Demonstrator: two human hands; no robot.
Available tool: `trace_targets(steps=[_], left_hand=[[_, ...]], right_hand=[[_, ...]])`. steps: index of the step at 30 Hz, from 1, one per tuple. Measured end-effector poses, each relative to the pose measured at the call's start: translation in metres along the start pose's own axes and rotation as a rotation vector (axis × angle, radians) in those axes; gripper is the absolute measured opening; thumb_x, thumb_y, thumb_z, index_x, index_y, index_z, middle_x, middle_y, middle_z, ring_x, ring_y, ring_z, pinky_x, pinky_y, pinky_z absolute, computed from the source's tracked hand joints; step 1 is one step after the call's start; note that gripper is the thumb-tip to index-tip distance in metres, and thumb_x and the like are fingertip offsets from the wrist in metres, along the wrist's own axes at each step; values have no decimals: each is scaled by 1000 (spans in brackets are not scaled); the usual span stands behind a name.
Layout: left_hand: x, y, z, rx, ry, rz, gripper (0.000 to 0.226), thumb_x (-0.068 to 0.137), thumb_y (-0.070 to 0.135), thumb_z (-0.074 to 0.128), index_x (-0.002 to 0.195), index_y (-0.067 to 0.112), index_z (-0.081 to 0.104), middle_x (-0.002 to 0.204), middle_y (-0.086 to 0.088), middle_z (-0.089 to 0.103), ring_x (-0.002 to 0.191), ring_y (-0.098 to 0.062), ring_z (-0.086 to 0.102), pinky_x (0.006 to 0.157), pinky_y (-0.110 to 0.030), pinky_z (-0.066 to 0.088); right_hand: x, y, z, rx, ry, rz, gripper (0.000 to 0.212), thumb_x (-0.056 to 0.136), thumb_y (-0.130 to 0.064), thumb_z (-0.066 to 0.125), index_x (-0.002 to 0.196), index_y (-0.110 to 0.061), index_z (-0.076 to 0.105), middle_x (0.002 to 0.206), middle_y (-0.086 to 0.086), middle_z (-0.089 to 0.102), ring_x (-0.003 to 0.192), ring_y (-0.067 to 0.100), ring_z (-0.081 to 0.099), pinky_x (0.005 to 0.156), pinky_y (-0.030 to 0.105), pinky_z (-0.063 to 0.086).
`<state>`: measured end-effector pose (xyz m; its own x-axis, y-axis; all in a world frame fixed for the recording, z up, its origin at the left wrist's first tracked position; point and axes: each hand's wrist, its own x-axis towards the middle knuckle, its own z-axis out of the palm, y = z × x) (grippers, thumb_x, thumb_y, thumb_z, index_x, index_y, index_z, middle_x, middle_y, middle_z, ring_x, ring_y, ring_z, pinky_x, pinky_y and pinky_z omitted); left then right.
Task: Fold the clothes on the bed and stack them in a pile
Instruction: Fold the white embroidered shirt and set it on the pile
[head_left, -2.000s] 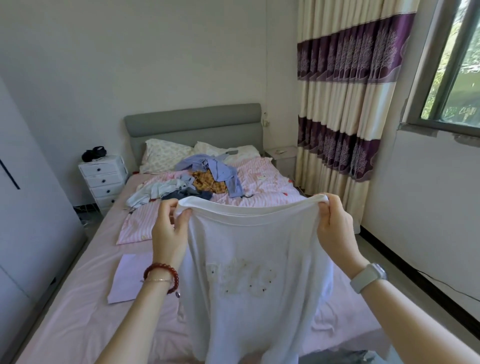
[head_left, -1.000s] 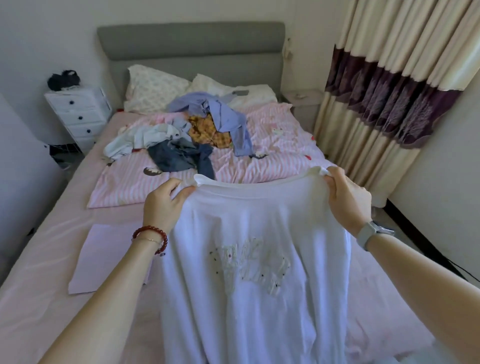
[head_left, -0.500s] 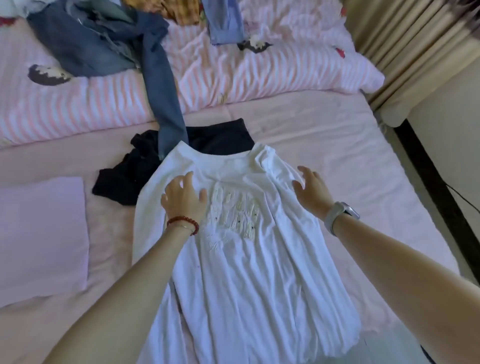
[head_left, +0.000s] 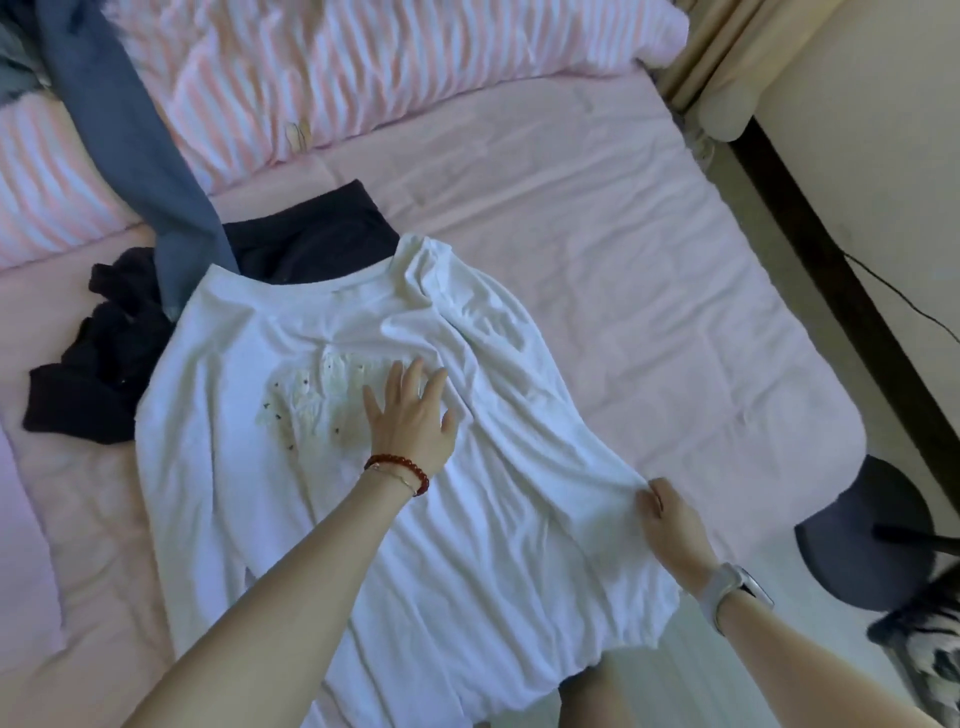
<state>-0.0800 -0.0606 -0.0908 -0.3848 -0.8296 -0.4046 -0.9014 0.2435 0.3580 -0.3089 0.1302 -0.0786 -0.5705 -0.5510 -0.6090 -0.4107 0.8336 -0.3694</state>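
Observation:
A white T-shirt (head_left: 311, 493) lies spread flat on the pink bed sheet (head_left: 597, 260), its faint print facing up and its hem hanging over the bed's near edge. My left hand (head_left: 410, 415) rests flat with spread fingers on the shirt's middle, just right of the print. My right hand (head_left: 670, 525) pinches the shirt's right edge near the sleeve. A crumpled black garment (head_left: 119, 343) lies partly under the shirt's collar end. A blue-grey garment (head_left: 135, 156) trails down from the top left onto it.
A pink striped duvet (head_left: 322, 78) crosses the top of the bed. A folded lilac piece (head_left: 21, 545) sits at the left edge. Beyond the bed's right side are a curtain (head_left: 727, 67), a dark baseboard, a cable and a round dark stool (head_left: 862, 535).
The shirt went from held up in the air to laid flat on the bed. My left hand slid right across the print; my right hand moved down and took hold of the shirt's right edge.

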Motion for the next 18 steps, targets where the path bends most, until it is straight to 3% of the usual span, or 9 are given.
trace_targets(steps=[5, 9, 11, 13, 16, 18], left_hand=[[21, 43, -17, -5, -40, -54, 49, 93, 25, 42, 141, 22, 31, 153, -5, 12, 142, -24, 4, 112, -54, 11], [53, 86, -33, -17, 6, -68, 49, 93, 24, 43, 141, 21, 33, 152, -7, 16, 141, -24, 11, 110, -52, 19], [76, 103, -43, -30, 41, -101, 48, 94, 22, 43, 141, 17, 34, 152, -9, 19, 140, -25, 15, 109, -50, 22], [100, 109, -53, -16, 66, -129, 46, 95, 19, 41, 141, 16, 34, 153, -9, 19, 139, -25, 18, 108, -48, 25], [130, 103, -58, 123, 70, -147, 45, 96, 16, 39, 141, 17, 34, 151, -5, 21, 137, -24, 21, 105, -45, 28], [147, 93, -56, 174, 56, -186, 46, 96, 13, 38, 141, 20, 32, 152, -2, 19, 139, -22, 15, 107, -46, 22]], right_hand=[[40, -29, -84, 45, 253, -203, 12, 93, -12, 47, 96, -8, 58, 75, 16, 60, 74, 33, 56, 63, 36, 38], [96, -68, -157, -165, 364, -423, 17, 91, -15, 53, 101, -10, 66, 97, 13, 68, 88, 34, 62, 69, 38, 46], [123, -84, -184, -320, 460, -574, 15, 89, -15, 56, 95, -12, 69, 94, 10, 68, 86, 34, 63, 67, 36, 44], [150, -94, -199, -393, 472, -673, 15, 88, -17, 58, 96, -11, 70, 93, 10, 67, 90, 34, 61, 74, 37, 39], [182, -89, -191, -427, 325, -572, 35, 91, -25, 54, 125, -17, 57, 124, 7, 55, 119, 29, 46, 93, 40, 31], [191, -79, -174, -253, 318, -438, 43, 92, -23, 52, 134, -15, 48, 134, 9, 46, 127, 29, 38, 98, 42, 30]])
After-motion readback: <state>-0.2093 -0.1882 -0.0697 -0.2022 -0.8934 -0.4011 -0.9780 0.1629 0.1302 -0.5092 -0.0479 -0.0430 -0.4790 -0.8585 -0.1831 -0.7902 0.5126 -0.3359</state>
